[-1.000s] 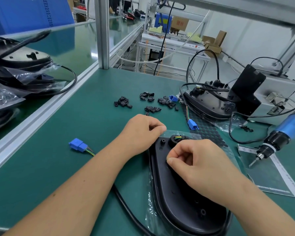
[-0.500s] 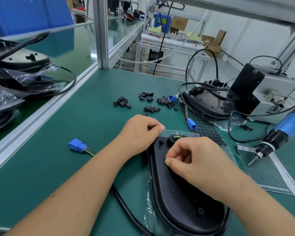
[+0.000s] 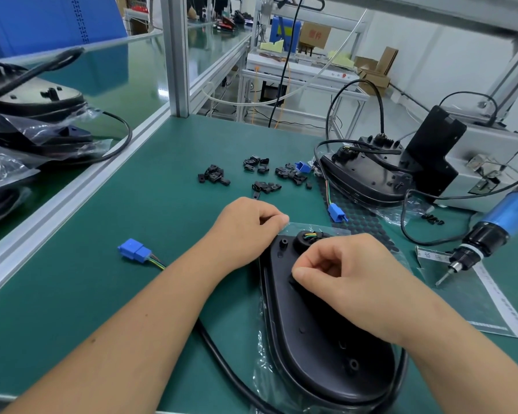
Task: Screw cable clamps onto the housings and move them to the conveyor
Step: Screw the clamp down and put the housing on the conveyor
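A black oval housing (image 3: pixel 314 342) lies in clear plastic wrap on the green table in front of me. My left hand (image 3: pixel 245 231) is curled at the housing's far left edge, fingertips on the wrap. My right hand (image 3: pixel 344 276) pinches a small black cable clamp (image 3: pixel 293 282) against the housing's top face. The housing's black cable (image 3: pixel 222 360) runs to a blue connector (image 3: pixel 133 249) at the left. Loose black clamps (image 3: pixel 263 174) lie scattered farther back.
A second housing (image 3: pixel 368 177) with a blue plug (image 3: pixel 337 213) sits at the back right beside a grey machine (image 3: pixel 473 156). A blue electric screwdriver (image 3: pixel 488 234) hangs at the right. Bagged housings (image 3: pixel 33 130) are piled on the conveyor (image 3: pixel 138 79) at the left.
My right hand's fingers have shifted slightly on the clamp at the housing. The left hand has stayed at the housing's edge.
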### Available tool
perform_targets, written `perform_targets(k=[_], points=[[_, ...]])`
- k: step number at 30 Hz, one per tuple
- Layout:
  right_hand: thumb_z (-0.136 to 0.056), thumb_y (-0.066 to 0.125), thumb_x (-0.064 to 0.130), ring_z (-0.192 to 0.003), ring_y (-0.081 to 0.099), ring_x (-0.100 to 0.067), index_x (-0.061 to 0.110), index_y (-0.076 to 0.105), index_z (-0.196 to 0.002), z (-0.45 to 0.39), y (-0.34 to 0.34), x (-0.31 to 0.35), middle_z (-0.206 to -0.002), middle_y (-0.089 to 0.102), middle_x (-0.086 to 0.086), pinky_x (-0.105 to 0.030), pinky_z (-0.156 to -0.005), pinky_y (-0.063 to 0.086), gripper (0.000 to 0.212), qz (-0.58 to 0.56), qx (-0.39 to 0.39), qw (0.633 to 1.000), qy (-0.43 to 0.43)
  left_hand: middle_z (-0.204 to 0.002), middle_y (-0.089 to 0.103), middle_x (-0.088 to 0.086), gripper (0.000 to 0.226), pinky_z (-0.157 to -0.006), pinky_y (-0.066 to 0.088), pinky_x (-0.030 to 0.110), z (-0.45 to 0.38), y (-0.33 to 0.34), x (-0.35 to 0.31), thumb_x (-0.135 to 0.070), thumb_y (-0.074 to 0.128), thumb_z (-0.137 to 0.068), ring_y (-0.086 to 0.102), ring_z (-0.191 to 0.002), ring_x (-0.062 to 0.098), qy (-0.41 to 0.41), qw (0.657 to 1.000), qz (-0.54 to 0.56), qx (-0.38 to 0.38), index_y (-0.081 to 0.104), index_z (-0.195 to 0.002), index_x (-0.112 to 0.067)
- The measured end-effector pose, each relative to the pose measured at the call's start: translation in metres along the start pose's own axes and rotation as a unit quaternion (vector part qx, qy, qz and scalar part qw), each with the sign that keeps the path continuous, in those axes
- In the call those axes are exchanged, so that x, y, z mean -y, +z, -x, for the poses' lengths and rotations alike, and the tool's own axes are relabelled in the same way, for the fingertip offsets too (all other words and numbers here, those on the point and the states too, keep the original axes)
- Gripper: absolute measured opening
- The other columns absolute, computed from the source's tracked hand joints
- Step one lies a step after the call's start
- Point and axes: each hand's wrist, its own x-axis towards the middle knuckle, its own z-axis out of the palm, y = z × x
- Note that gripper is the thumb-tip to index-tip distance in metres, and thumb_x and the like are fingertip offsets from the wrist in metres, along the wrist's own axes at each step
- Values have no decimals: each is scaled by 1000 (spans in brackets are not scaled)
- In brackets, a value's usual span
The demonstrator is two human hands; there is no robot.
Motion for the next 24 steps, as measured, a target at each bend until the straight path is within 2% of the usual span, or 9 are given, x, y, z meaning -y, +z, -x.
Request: perform_targets(k=[3,10,15,18,21,24], points=[[-81,65,29,-54,54,-4,27,68,-69,0,2,-1,-65,66,10,-28,-60,50,12,18,-9,1000,-2,-87,73,-10,22,-76,48,21,0,0,0,-31,57,-93,64,-84,7,2,1000,-4,-2,76,-88,-21],[-79,65,31,-55,53,-2,29,66,-69,0,6,-1,-60,61,20,-23,-58,43,10,63,-28,997,-15,-86,73,-4,27,-76,49,23,0,1,-1,-32,56,-94,64,-84,14,8,1000,-19,-7,75,-87,-14],[-80,64,39,-66,54,1,33,56,-76,1,8,0,-75,60,30,-22,-63,45,11,127,-31,991,-18,-90,72,9,32,-80,50,30,0,1,-1,-32,54,-94,63,-87,23,12,999,-30,0,71,-86,-6],[-79,67,43,-66,51,2,33,46,-81,-5,3,2,-72,61,18,-20,-63,40,24,140,-18,990,-5,-92,67,21,37,-80,50,37,0,1,-1,-33,53,-94,61,-83,29,15,999,-41,4,67,-81,-2],[-76,71,45,-62,47,1,28,46,-76,-11,-4,4,-66,57,12,-19,-56,31,31,149,1,989,14,-87,64,20,38,-81,50,41,0,0,-2,-34,52,-94,57,-76,25,13,999,-44,8,67,-80,-2],[-76,71,46,-58,43,-2,23,47,-70,-12,-4,1,-64,51,9,-21,-53,29,33,153,-26,988,17,-91,69,18,35,-81,52,39,3,-1,-2,-34,54,-94,63,-82,26,3,999,-33,4,69,-82,-4]])
